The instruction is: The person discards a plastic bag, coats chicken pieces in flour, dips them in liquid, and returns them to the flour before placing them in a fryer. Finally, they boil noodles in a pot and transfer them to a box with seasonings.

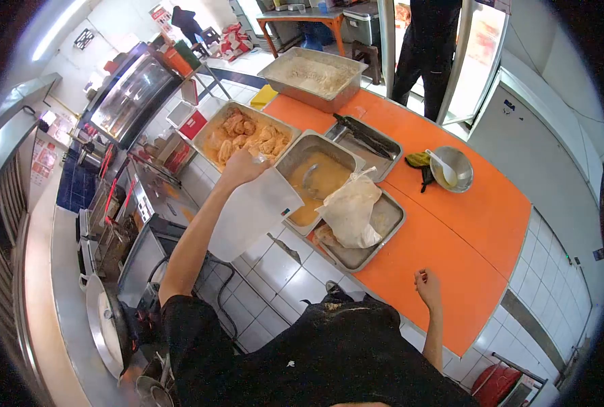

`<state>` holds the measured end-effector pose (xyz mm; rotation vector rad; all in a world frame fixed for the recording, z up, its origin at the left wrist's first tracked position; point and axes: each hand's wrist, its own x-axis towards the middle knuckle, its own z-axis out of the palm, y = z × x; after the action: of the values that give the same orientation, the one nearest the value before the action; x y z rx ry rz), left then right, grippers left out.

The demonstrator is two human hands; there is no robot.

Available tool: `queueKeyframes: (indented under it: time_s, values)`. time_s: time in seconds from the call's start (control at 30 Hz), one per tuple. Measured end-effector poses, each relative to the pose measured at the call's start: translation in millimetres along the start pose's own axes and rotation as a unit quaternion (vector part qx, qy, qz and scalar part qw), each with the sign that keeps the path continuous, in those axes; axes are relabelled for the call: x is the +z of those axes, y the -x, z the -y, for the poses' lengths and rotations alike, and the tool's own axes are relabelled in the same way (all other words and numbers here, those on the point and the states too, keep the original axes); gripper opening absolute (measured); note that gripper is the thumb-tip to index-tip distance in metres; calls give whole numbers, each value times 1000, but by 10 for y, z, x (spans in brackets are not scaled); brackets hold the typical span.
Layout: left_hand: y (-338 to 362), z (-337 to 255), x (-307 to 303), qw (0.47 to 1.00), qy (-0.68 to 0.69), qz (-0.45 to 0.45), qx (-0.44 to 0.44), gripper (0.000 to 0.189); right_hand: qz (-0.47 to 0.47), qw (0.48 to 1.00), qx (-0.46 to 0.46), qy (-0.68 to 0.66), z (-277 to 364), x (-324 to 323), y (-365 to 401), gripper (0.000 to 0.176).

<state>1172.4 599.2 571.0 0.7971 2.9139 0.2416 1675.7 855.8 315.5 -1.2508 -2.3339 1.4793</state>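
My left hand (246,168) is closed on the top of a translucent white plastic bag (254,214), which hangs beside the table edge. Just beyond that hand is a metal pan of raw chicken pieces in orange marinade (265,139). To its right, a deep metal pan (351,161) contains yellowish liquid and a ladle (309,178). A cream-coloured bag (353,214) lies over a shallow tray (391,216), with part of a chicken piece showing under it. My right hand (429,287) is above the orange table, fingers loosely curled and apart, holding nothing visible.
The orange table (461,230) carries a large pan of flour (315,71), a tray with dark tongs (366,139), and a metal bowl (452,169) with a white spoon. Fryers (112,251) and a wok (105,325) stand at left. A person (427,54) stands by the lit fridge.
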Motion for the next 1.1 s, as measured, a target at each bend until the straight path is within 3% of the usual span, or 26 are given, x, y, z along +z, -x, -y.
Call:
queueKeyframes:
  time_s: [0.37, 0.5, 0.57, 0.67, 0.77, 0.83, 0.87, 0.9, 0.93, 0.97, 1.0, 1.07, 1.1]
  values:
    - [213, -188, 49, 997, -51, -34, -39, 74, 22, 1000, 1, -2, -334, -215, 121, 26]
    - [310, -178, 177, 992, -53, -115, -18, 73, 41, 999, -8, 15, -379, -385, 171, 27]
    - [371, -222, 165, 990, -59, -120, -36, 74, 48, 995, -72, 53, -488, -440, 157, 29]
    - [464, -261, 237, 990, -49, -108, -80, 72, 86, 994, -66, 33, -450, -574, 189, 31]
    - [604, -220, 318, 981, -10, -177, -80, 73, 126, 986, -104, 34, -643, -603, 151, 32]
    - [1064, -550, 120, 971, -6, -145, -189, 73, 166, 981, -102, 15, -695, -594, 198, 32]
    - [1213, -499, 213, 958, 5, -189, -214, 70, 177, 981, -79, -12, -680, -571, 206, 32]
    - [1408, -520, 327, 934, 66, -304, -177, 70, 228, 968, -108, 13, -687, -525, 225, 32]
    - [1745, -709, 232, 929, 77, -284, -224, 68, 255, 962, -101, -6, -697, -514, 194, 32]
    - [1953, -730, 424, 884, 91, -365, -279, 62, 278, 956, -87, -26, -677, -462, 180, 32]
    - [2184, -815, 610, 828, 131, -494, -229, 70, 318, 942, -109, 4, -593, -411, 208, 32]
    - [2871, -1299, 646, 781, 267, -496, -269, 65, 369, 923, -110, 4, -463, -420, 283, 39]
    - [3130, -1558, 644, 763, 330, -479, -280, 63, 391, 913, -107, 44, -479, -413, 219, 32]
